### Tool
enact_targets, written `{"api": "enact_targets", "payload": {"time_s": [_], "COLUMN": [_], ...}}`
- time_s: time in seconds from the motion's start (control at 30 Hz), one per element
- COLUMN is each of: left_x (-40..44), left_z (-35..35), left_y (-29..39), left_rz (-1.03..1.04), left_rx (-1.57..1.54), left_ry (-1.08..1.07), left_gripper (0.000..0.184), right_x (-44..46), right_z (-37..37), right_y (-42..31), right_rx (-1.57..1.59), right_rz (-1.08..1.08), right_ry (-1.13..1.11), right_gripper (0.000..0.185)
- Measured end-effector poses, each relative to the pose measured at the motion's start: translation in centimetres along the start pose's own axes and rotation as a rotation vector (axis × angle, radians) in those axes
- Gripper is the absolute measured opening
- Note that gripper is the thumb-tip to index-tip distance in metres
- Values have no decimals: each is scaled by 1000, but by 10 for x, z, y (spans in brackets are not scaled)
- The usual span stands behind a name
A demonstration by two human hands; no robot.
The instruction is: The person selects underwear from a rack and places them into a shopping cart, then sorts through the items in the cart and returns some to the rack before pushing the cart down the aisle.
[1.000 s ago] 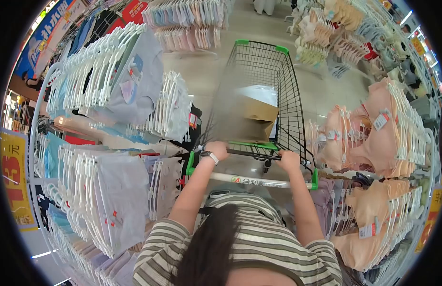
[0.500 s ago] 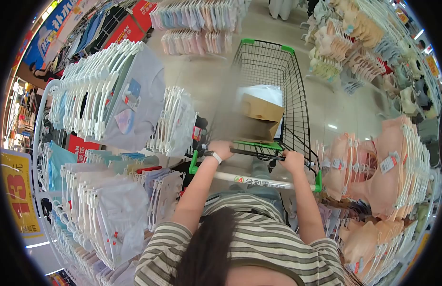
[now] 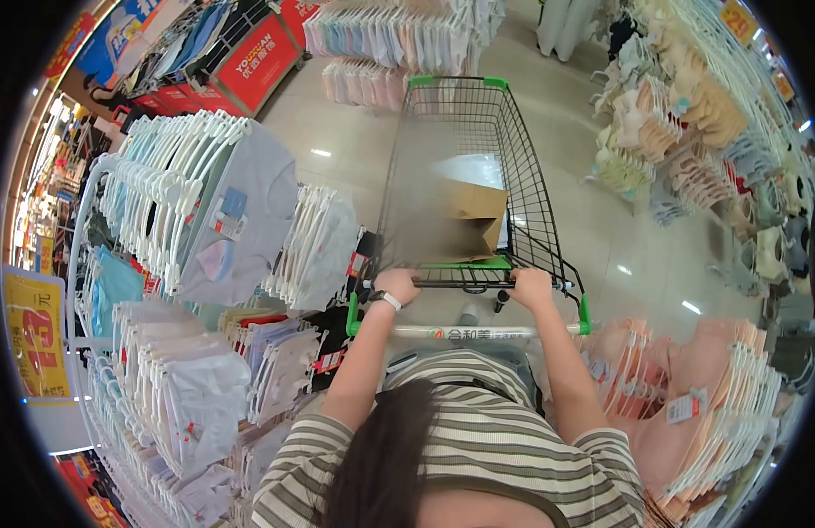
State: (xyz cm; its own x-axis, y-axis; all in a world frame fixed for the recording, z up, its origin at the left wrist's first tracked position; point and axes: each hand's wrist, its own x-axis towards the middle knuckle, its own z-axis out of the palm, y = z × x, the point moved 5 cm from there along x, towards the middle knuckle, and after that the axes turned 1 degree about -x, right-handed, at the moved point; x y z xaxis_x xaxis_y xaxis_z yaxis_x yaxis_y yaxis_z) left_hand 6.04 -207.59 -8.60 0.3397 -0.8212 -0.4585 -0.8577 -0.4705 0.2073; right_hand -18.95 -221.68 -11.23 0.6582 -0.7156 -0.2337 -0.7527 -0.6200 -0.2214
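Note:
Both my hands hold a shopping cart (image 3: 535, 195) of black wire with green corners, out in front of me. My left hand (image 3: 397, 285), with a pale band on the wrist, is closed around the left part of the dark bar above the cart's white printed handle (image 3: 464, 333). On the right part of that bar, my right hand (image 3: 532, 288) is closed as well. Inside the cart lies an open brown cardboard box (image 3: 479, 204) beside a white package (image 3: 478, 167). A grey blur hides part of the cart's left side.
Close on my left stands a rack of pale underwear on white hangers (image 3: 258, 189). To the right hang peach bras (image 3: 689, 378), with more bras (image 3: 645, 114) farther off. Another garment rack (image 3: 390, 40) is ahead, near a person's pale trousers (image 3: 561, 26) and a red display bin (image 3: 249, 62).
The cart's front has swung left in view. The peach bras at right have slid lower and closer, and the red bin shows more fully. Both hands keep hold of the bar.

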Motion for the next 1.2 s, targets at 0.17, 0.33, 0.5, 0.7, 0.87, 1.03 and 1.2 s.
{"api": "enact_targets", "payload": {"time_s": [0.17, 0.33, 0.5, 0.7, 0.87, 1.03, 1.2], "left_x": [10, 19, 29, 45, 66, 90, 115], "left_z": [5, 15, 10, -5, -27, -44, -58], "left_y": [7, 7, 15, 13, 0, -23, -42], "left_rz": [-139, -222, -334, -445, -529, -598, -640], "left_rx": [-53, -114, -168, -262, -285, -297, -323], "left_ry": [19, 108, 98, 116, 166, 226, 294], "left_gripper": [31, 31, 30, 30, 30, 24, 20], "right_x": [44, 90, 135, 190, 239, 291, 336], "right_z": [-15, -18, -24, -37, -48, -47, -55], "right_y": [16, 27, 30, 15, -5, -25, -45], "right_rx": [8, -61, -123, -178, -216, -244, -266], "right_rz": [-127, -269, -374, -456, -535, -581, -647], "right_ry": [-65, -73, -126, -177, -176, -191, -212], "right_gripper": [21, 22, 24, 24, 24, 30, 39]}}
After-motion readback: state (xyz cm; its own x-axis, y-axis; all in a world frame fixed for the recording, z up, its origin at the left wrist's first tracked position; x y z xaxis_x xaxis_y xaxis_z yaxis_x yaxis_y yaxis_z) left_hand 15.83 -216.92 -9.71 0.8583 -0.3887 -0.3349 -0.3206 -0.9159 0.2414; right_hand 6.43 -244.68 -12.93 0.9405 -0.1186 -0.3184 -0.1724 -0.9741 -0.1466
